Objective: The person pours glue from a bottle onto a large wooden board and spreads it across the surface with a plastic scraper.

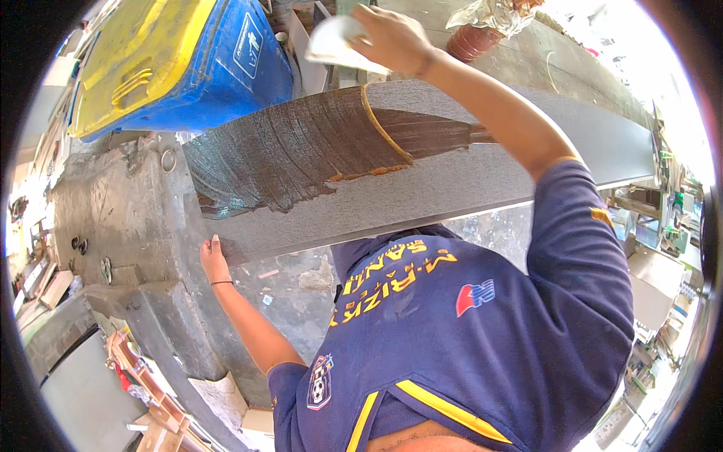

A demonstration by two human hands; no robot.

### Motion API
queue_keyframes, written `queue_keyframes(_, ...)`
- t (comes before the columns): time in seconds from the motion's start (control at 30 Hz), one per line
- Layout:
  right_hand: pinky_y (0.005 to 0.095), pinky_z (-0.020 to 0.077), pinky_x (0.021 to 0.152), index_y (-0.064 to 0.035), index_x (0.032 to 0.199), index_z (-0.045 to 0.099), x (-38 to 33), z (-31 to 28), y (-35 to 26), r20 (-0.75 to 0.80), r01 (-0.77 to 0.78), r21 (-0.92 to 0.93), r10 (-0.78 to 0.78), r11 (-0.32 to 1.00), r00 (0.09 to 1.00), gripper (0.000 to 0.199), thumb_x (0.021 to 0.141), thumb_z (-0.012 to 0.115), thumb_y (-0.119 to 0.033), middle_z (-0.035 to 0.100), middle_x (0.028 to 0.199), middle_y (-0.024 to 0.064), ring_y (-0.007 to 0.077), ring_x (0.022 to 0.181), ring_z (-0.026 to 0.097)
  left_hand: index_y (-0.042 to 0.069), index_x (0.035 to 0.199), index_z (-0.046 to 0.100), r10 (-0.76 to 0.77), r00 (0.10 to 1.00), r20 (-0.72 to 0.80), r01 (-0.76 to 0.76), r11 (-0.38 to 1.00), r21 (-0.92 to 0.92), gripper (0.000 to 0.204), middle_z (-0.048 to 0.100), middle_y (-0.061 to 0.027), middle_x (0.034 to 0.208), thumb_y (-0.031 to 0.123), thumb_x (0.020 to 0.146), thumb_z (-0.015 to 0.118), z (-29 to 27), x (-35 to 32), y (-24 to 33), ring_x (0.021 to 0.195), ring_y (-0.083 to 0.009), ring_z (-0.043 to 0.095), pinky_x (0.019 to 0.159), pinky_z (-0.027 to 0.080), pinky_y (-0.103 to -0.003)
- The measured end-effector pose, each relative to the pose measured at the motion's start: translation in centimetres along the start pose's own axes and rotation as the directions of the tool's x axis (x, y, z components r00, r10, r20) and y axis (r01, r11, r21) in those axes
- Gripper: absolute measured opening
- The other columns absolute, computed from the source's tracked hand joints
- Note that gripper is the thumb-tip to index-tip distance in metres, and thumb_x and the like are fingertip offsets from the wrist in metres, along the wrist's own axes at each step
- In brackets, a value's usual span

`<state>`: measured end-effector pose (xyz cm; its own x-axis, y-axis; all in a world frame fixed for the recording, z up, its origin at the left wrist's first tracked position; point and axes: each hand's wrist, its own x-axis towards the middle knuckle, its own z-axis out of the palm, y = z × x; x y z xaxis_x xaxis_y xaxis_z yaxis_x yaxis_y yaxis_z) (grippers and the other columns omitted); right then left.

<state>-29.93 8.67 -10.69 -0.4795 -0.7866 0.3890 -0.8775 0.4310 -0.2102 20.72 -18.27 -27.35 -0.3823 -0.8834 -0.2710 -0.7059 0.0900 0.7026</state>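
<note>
A long grey board (422, 192) lies across a stone workbench (120, 218). Dark brown glue is spread over its left part, with a yellowish ridge of it curving across the middle. My left hand (214, 260) grips the board's near left edge, fingers under it. My right hand (392, 38) is raised above the board's far edge and holds a flat white scraper (335, 41). My navy shirt with yellow trim fills the lower middle of the view.
A blue wheeled bin with a yellow lid (181, 60) lies beyond the bench at upper left. A reddish-brown can (473, 41) covered with plastic stands on the far ledge. Wooden pieces and panels (90, 377) lie at lower left. Cluttered shelves are at the right.
</note>
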Motion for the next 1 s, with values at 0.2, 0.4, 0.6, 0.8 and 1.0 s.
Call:
queue_keyframes(0.2,0.0447,0.0483,0.081,-0.0079,0.106,0.05,-14.9,-1.3,1.7,0.619,-0.071,-0.007,0.06,0.997,0.783,0.028,0.082,0.057,-0.019,0.058,0.099,0.0135,0.0311,0.1,0.057,-0.012,0.112,0.051,0.027,0.999,-0.017,-0.027,0.999,0.018,0.053,0.06,-0.0178,0.104,0.036,0.089,0.056,0.7,-0.1,0.8,0.095,-0.0248,0.056,0.087,0.041,-0.034)
queue_keyframes(0.4,0.0449,0.0514,0.075,-0.006,0.114,0.049,-3.1,5.2,4.1,0.267,-0.036,-0.111,0.065,0.993,0.961,0.036,0.083,0.056,-0.022,0.06,0.1,0.0153,0.0362,0.094,0.06,-0.01,0.109,0.054,0.059,0.997,-0.056,-0.053,0.994,0.101,0.051,0.06,-0.0159,0.101,0.037,0.089,0.055,0.4,0.0,1.4,0.094,-0.0251,0.056,0.087,0.041,-0.034)
queue_keyframes(0.6,0.0449,0.05,0.07,-0.0058,0.1,0.049,-5.7,-3.2,6.6,0.097,-0.009,0.022,0.007,1.0,0.995,0.029,0.082,0.06,-0.025,0.061,0.088,0.0155,0.0336,0.085,0.061,-0.009,0.111,0.055,-0.034,0.998,0.053,0.027,0.991,0.128,0.051,0.059,-0.018,0.108,0.037,0.089,0.055,-0.2,-0.2,1.6,0.102,-0.0278,0.055,0.091,0.04,-0.035)
queue_keyframes(0.8,0.0452,0.0493,0.083,-0.0091,0.114,0.049,-18.1,-3.5,8.9,0.551,-0.083,-0.038,0.09,0.996,0.83,0.031,0.085,0.052,-0.022,0.058,0.108,0.0156,0.0324,0.103,0.057,-0.007,0.121,0.051,-0.049,0.995,0.087,0.014,0.929,0.37,0.056,0.054,-0.0215,0.123,0.04,0.09,0.052,-1.1,0.5,3.3,0.116,-0.0323,0.05,0.097,0.037,-0.037)
queue_keyframes(1.0,0.0458,0.0506,0.078,-0.0074,0.109,0.049,-5.9,1.2,11.3,0.176,-0.043,-0.181,0.075,0.983,0.982,0.029,0.086,0.052,-0.026,0.06,0.102,0.014,0.0352,0.1,0.057,-0.008,0.124,0.048,-0.062,0.998,0.028,0.049,0.944,0.326,0.061,0.049,-0.0231,0.129,0.042,0.09,0.05,-0.7,0.3,3.0,0.121,-0.0342,0.046,0.1,0.035,-0.037)
